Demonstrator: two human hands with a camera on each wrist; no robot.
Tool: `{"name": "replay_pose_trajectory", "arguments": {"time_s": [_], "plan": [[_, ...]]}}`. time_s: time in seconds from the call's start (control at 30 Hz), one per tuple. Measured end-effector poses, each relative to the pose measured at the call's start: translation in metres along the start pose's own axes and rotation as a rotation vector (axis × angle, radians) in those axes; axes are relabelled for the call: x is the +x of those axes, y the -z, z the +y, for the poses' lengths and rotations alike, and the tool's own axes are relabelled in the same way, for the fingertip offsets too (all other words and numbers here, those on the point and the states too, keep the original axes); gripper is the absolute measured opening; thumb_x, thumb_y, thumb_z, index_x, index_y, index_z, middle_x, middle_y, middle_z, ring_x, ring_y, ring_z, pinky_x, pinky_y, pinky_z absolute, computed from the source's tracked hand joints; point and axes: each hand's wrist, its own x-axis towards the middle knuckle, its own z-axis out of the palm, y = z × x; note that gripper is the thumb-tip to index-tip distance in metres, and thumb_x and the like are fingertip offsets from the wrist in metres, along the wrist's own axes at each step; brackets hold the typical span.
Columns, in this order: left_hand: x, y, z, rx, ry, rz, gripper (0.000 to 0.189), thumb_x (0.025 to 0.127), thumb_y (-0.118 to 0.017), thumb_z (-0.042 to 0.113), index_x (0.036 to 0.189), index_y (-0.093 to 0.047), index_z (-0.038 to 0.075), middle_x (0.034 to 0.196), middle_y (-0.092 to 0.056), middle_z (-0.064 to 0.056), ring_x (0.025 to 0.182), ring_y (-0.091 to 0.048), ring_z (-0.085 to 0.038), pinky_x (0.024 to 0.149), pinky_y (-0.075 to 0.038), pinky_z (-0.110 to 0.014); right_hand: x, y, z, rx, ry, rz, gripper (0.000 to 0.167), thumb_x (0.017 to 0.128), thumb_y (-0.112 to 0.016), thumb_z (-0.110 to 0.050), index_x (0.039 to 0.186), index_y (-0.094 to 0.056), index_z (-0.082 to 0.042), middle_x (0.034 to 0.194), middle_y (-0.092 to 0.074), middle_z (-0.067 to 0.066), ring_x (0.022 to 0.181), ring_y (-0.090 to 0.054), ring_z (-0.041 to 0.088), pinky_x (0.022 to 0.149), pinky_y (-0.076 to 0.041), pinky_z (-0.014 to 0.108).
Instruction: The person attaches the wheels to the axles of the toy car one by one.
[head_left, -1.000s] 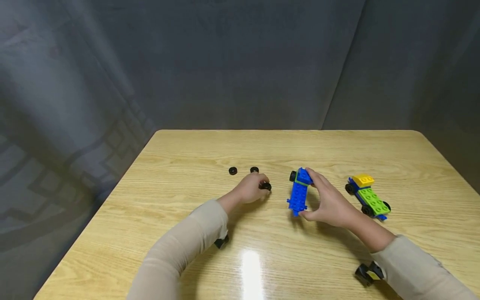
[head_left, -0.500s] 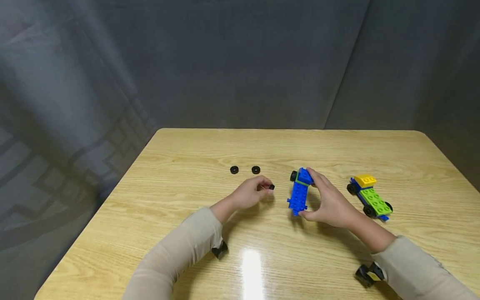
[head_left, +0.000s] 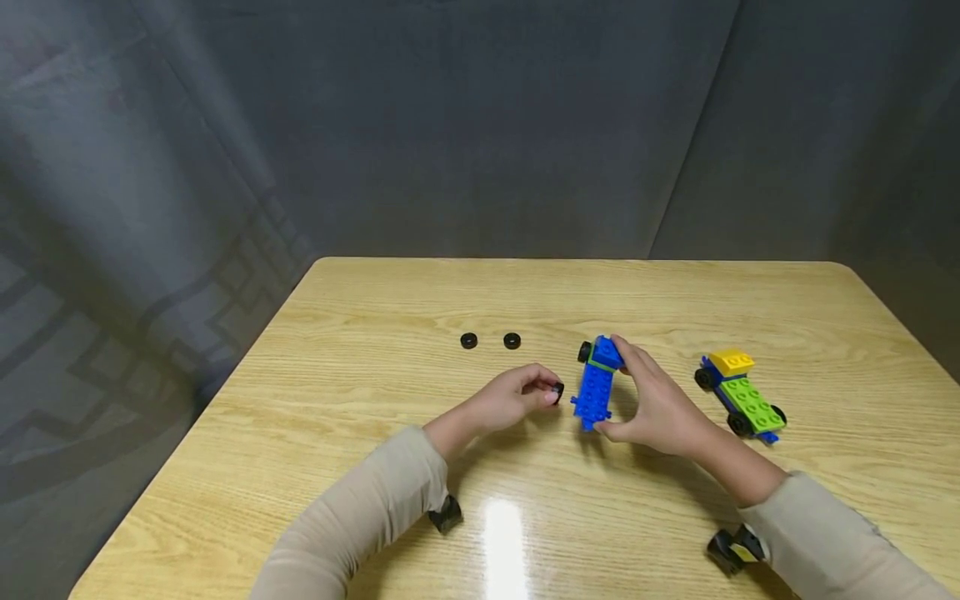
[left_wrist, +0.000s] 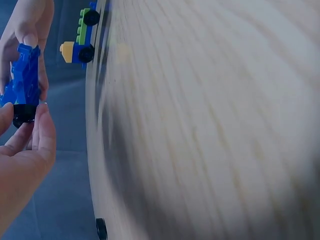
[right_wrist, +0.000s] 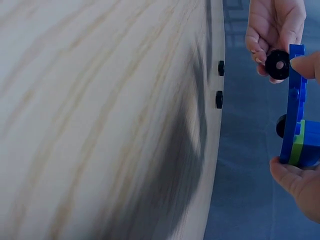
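My left hand (head_left: 510,400) pinches a black toy wheel (head_left: 558,393) between thumb and fingers, just left of a blue toy car (head_left: 595,390). In the right wrist view this wheel (right_wrist: 277,65) faces the camera, its centre hole showing. My right hand (head_left: 663,404) holds the car by its two ends, above the table. The car has a blue block with a thin green layer at its far end, and one black wheel (head_left: 584,352) is on its left side there. Bare axle stubs stick out near the other end. Whether wheel and car touch cannot be told.
Two loose black wheels (head_left: 468,340) lie on the wooden table (head_left: 360,333) beyond my left hand. A second toy car (head_left: 742,398), green, yellow and blue with black wheels, stands to the right. Dark cloth (head_left: 480,125) hangs behind the table.
My left hand has lifted the wheel, turned it on edge and carried it right, closer to the blue car. The right hand has kept the car almost still.
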Motion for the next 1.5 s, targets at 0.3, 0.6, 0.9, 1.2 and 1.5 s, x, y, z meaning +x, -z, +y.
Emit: {"name": "replay_pose_trajectory", "arguments": {"time_s": [0.3,0.6,0.9,1.2,1.5], "plan": [[-0.005,-0.005,0.01,-0.042,-0.026,-0.013,0.024,0.086,-0.051,0.007,0.108,-0.051,-0.003,0.093,-0.054,-0.007,0.085,-0.052,-0.013,0.075,-0.044,-0.022,0.0,-0.002,0.002,-0.001,-0.003,-0.003,0.105,0.06,-0.078,-0.026,0.136,-0.01,-0.002,0.129,-0.026,0.025,0.105,-0.04,0.04,0.081,-0.037,0.053],[0.0,-0.009,0.001,-0.071,-0.036,-0.028,0.023,0.086,-0.052,0.007,0.107,-0.051,-0.003,0.093,-0.055,-0.007,0.084,-0.052,-0.012,0.078,-0.045,-0.026,-0.001,-0.004,0.003,0.003,-0.011,-0.006,0.106,0.06,-0.078,-0.026,0.137,-0.009,-0.002,0.129,-0.027,0.025,0.106,-0.04,0.04,0.081,-0.038,0.053],[-0.005,-0.012,0.013,-0.107,-0.004,0.013,0.022,0.085,-0.052,0.006,0.106,-0.052,-0.003,0.089,-0.054,-0.006,0.081,-0.052,-0.013,0.08,-0.044,-0.035,-0.001,-0.004,0.002,0.017,-0.038,-0.007,0.107,0.061,-0.078,-0.027,0.137,-0.007,-0.002,0.129,-0.025,0.026,0.107,-0.039,0.041,0.081,-0.037,0.054],[-0.007,-0.012,0.019,-0.101,0.005,0.033,0.021,0.085,-0.051,0.004,0.104,-0.052,-0.003,0.087,-0.054,-0.006,0.08,-0.051,-0.013,0.08,-0.044,-0.036,-0.001,-0.005,0.002,0.051,-0.04,-0.001,0.11,0.061,-0.077,-0.033,0.137,-0.004,-0.003,0.127,-0.026,0.027,0.106,-0.039,0.041,0.083,-0.036,0.053],[-0.005,-0.013,0.01,-0.078,0.002,0.019,0.02,0.085,-0.052,0.005,0.104,-0.052,-0.002,0.088,-0.055,-0.005,0.082,-0.052,-0.013,0.076,-0.045,-0.028,-0.001,-0.008,0.001,0.049,-0.049,-0.016,0.11,0.058,-0.079,-0.027,0.136,-0.006,0.0,0.128,-0.026,0.025,0.106,-0.04,0.04,0.084,-0.037,0.052]]}}
